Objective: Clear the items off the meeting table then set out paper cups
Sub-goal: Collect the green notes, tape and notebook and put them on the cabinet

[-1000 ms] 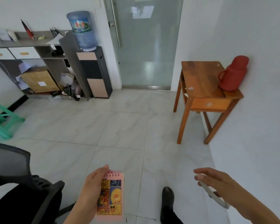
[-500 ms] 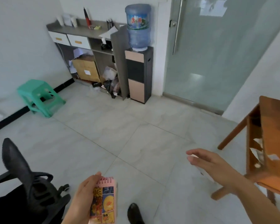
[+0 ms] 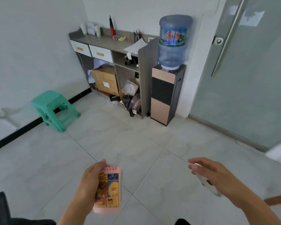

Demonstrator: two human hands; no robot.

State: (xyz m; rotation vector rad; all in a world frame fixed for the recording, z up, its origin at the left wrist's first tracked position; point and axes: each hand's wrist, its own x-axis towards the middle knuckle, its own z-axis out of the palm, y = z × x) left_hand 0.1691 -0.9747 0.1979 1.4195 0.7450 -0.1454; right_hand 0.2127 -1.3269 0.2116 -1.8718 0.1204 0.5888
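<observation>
Head view had swung onto the grey shelf unit (image 3: 104,42); left hand (image 3: 89,181) gripped a pink spiral-bound cartoon notepad (image 3: 109,187), right hand (image 3: 217,174) pinched a flat white object (image 3: 207,182), both seemingly being cleared there.

Your left hand (image 3: 88,181) holds a small pink notebook (image 3: 109,190) with its spiral coil at the top edge, level with your thumb tip. Your thumb runs along its left edge, and your other fingers are hidden behind it. The cover faces you and shows comic-style panels in yellow, orange and dark blue. The book stands nearly upright in your grip.

Your right hand (image 3: 217,174) holds a slim white object (image 3: 209,186) flat against the underside of your fingers (image 3: 196,166). One end lies near the fingertips and the other pokes out below your palm. It bears a small dark mark. It is too blurred to identify.
</observation>
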